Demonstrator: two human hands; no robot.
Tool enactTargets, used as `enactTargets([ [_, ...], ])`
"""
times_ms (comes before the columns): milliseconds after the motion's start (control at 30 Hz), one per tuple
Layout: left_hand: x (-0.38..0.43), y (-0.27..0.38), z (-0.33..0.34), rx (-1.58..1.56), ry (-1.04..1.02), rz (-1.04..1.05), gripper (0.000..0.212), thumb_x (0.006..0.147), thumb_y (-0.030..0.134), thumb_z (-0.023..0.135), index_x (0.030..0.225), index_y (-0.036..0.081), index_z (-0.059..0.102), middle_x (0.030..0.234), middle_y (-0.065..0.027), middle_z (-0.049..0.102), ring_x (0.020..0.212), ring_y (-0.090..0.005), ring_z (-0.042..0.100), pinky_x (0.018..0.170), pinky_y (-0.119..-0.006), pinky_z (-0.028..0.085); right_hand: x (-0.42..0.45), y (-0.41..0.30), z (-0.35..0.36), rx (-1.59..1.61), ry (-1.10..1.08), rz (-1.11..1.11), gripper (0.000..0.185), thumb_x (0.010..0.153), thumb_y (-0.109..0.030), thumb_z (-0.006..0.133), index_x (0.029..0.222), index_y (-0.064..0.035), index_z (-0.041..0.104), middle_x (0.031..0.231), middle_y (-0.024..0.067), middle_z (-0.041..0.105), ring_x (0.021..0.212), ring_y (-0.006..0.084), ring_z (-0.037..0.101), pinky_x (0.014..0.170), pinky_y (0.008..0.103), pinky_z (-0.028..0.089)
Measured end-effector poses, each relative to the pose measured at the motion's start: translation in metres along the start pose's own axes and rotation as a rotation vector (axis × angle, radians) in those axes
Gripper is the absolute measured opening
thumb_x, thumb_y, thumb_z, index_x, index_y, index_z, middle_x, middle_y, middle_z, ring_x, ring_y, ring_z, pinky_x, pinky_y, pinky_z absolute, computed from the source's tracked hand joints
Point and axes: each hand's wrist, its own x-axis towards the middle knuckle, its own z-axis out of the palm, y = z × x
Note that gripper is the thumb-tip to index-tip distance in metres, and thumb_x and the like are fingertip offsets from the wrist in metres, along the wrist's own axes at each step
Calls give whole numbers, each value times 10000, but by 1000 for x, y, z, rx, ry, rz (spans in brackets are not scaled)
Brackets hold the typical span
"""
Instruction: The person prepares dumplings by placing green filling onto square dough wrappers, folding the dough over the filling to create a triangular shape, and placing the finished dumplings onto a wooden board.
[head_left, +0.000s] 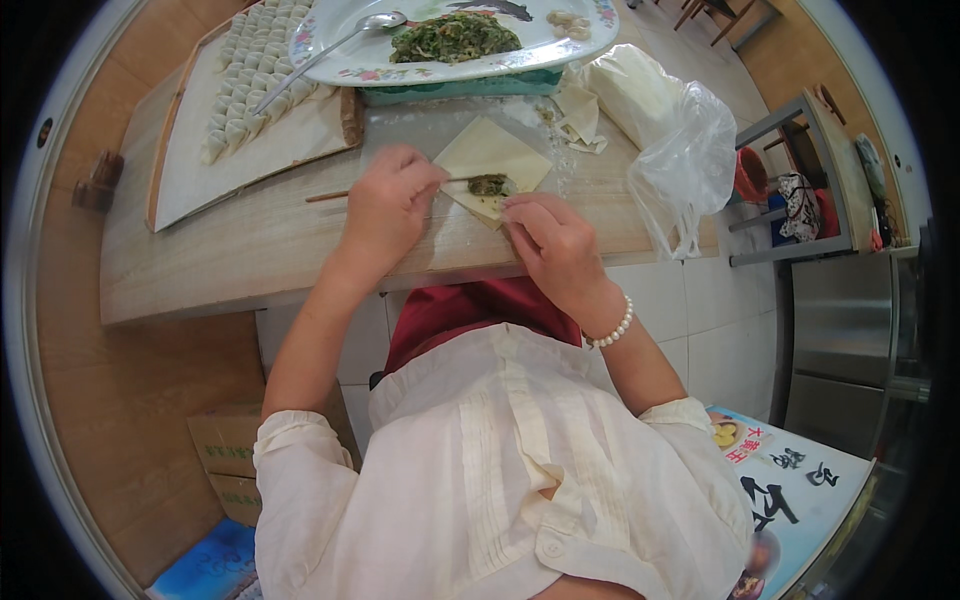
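In my left hand is a thin wooden stick, possibly a chopstick, lying crosswise with its tip at the filling. A small lump of green filling rests on a square, pale yellow dough wrapper, near its lower right side. My right hand has its fingertips pinched on the wrapper's near right edge, close to the filling. More than one sheet seems to lie there, though the hands partly hide the near corner.
Beyond the wrapper, a floral platter holds chopped green filling and a metal spoon. It rests on a green container. A board with rows of folded dumplings lies left; a clear plastic bag sits right.
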Motion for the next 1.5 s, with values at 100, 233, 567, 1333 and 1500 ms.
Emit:
enactTargets([
  [100,12,-2,0,86,13,29,174,746,-28,687,902,49,703,831,-118,599,814,-307,588,700,-375,477,6,-5,-3,29,-25,40,148,772,29,663,905,-20,620,945,143,645,835,330,622,710,408,520],
  [233,17,-14,8,65,-73,49,152,741,-27,686,872,50,703,824,-113,605,815,-309,588,708,-381,476,20,-2,-5,39,-73,87,97,771,-26,689,863,-32,661,871,151,643,764,343,606,664,422,499],
  [567,-1,2,8,128,-45,45,144,737,0,697,861,73,708,841,-97,599,835,-302,581,697,-388,479,102,51,-16,253,-670,548,173,755,-143,774,794,13,710,676,37,654,626,74,543,595,254,458],
  [1333,21,-17,-10,-45,-263,-230,186,811,-11,645,991,-40,680,903,-160,663,815,-263,642,730,-330,497,68,56,24,-263,-19,-43,215,803,-195,701,974,-65,684,944,178,614,831,332,583,772,424,467],
  [1500,30,-13,-19,-205,-315,-438,202,804,20,671,990,-58,675,878,-124,698,781,-157,626,724,-287,491,63,49,21,-410,12,46,309,860,-200,645,1087,3,598,984,151,602,873,321,586,747,388,492],
])
